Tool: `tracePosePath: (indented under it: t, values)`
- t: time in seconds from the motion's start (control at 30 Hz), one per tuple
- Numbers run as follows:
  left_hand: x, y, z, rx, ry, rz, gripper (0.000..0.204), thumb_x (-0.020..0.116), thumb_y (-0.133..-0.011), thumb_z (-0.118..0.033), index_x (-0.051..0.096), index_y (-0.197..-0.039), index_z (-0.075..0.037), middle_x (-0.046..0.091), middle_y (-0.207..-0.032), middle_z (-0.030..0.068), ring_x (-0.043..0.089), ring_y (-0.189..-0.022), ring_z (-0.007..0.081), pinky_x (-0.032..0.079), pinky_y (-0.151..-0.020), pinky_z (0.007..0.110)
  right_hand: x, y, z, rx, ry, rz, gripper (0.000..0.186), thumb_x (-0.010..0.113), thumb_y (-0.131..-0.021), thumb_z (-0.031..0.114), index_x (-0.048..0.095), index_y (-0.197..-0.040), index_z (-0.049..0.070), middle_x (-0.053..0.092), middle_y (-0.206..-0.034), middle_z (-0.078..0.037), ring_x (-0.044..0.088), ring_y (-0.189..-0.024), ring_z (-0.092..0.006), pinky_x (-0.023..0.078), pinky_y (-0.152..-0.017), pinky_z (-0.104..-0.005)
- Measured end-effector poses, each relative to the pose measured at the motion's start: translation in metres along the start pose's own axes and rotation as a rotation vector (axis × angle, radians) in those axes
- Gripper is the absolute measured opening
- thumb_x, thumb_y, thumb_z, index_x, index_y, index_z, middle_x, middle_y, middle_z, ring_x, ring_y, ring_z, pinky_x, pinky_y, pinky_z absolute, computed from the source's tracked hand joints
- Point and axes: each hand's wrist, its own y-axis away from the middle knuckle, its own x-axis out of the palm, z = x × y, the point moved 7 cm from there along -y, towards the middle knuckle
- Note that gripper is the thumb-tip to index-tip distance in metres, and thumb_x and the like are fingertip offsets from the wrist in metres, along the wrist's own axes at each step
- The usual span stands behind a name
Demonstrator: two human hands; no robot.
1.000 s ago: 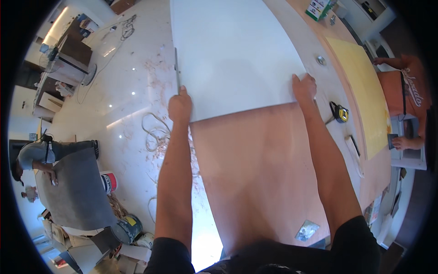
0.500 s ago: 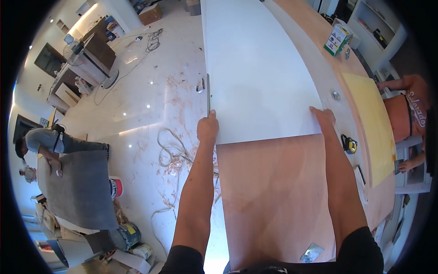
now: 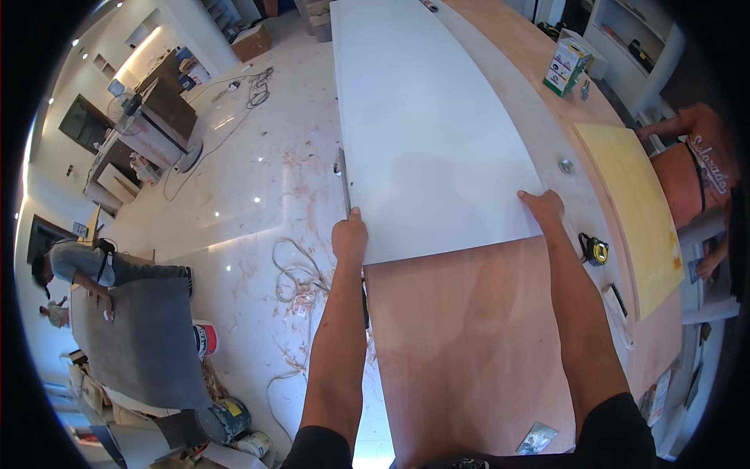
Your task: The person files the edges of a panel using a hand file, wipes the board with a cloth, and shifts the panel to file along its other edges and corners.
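Note:
A long white panel point(image 3: 437, 156) lies before me on top of a reddish-brown wood sheet point(image 3: 461, 336). My left hand point(image 3: 349, 236) is closed around its left edge near the close corner, just behind a thin grey metal strip point(image 3: 344, 184) standing along that edge. On the opposite edge, my right hand point(image 3: 547, 209) grips the panel, thumb laid on the white face. The fingers under the panel are hidden on both sides. A small shiny flat packet point(image 3: 537, 438) rests on the wood sheet close to my body.
Right of the panel are a tape measure point(image 3: 595, 249), a green-and-white box point(image 3: 566, 68) and a yellowish board point(image 3: 629, 207), with a person point(image 3: 691, 168) beyond. At left, another person point(image 3: 86, 262) leans over a grey sheet point(image 3: 144, 340). Cables point(image 3: 297, 270) and shavings litter the floor.
My view has shifted slightly, so the panel's near edge appears lower. Both hands stay on its edges; the right thumb reaches a little farther onto the white face.

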Motion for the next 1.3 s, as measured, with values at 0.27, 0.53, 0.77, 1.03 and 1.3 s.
tracePosePath:
  t: [0.27,0.53,0.77,1.03,1.3]
  values:
    - [0.004,0.001,0.003,-0.074,0.11,0.076,0.064,0.05,-0.097,-0.05,0.071,-0.098,0.01,0.068,-0.104,0.033,0.065,-0.103,0.0464,0.05,-0.09,0.051,0.006,-0.012,-0.017,-0.018,-0.068,-0.051,0.086,0.081,-0.067,0.061,0.066,-0.115,-0.008,0.071,-0.112,-0.024,0.07,-0.104,-0.0343,0.055,-0.09,-0.0414]
    - [-0.023,-0.019,0.02,-0.009,0.259,0.105,0.068,0.051,-0.098,-0.049,0.069,-0.09,0.017,0.068,-0.09,0.0359,0.067,-0.092,0.0493,0.051,-0.08,0.052,0.008,0.021,0.013,-0.063,-0.02,-0.017,0.08,0.083,-0.068,0.056,0.067,-0.113,-0.009,0.07,-0.112,-0.027,0.069,-0.106,-0.0371,0.055,-0.092,-0.0434]
    - [-0.011,-0.029,0.018,0.032,-0.014,-0.049,0.078,0.039,-0.101,-0.055,0.068,-0.094,0.017,0.067,-0.097,0.0382,0.065,-0.099,0.0507,0.05,-0.088,0.054,0.028,0.025,0.0,-0.101,-0.162,-0.196,0.078,0.083,-0.07,0.051,0.065,-0.113,-0.011,0.067,-0.115,-0.03,0.067,-0.108,-0.0399,0.056,-0.09,-0.044]
    - [-0.015,0.0,0.023,0.069,-0.128,-0.023,0.077,0.029,-0.104,-0.053,0.07,-0.096,0.012,0.068,-0.103,0.0345,0.063,-0.104,0.0508,0.048,-0.094,0.053,0.036,0.035,-0.028,-0.09,-0.192,-0.2,0.074,0.084,-0.071,0.05,0.064,-0.113,-0.008,0.067,-0.113,-0.029,0.066,-0.107,-0.0416,0.052,-0.093,-0.0474]
    - [-0.03,0.079,0.048,0.058,-0.204,-0.025,0.074,0.029,-0.105,-0.051,0.069,-0.095,0.01,0.068,-0.1,0.0339,0.065,-0.101,0.0501,0.049,-0.091,0.054,0.036,0.091,-0.085,-0.216,-0.204,-0.297,0.067,0.083,-0.074,0.044,0.063,-0.112,-0.007,0.065,-0.111,-0.028,0.062,-0.106,-0.0432,0.049,-0.093,-0.05]
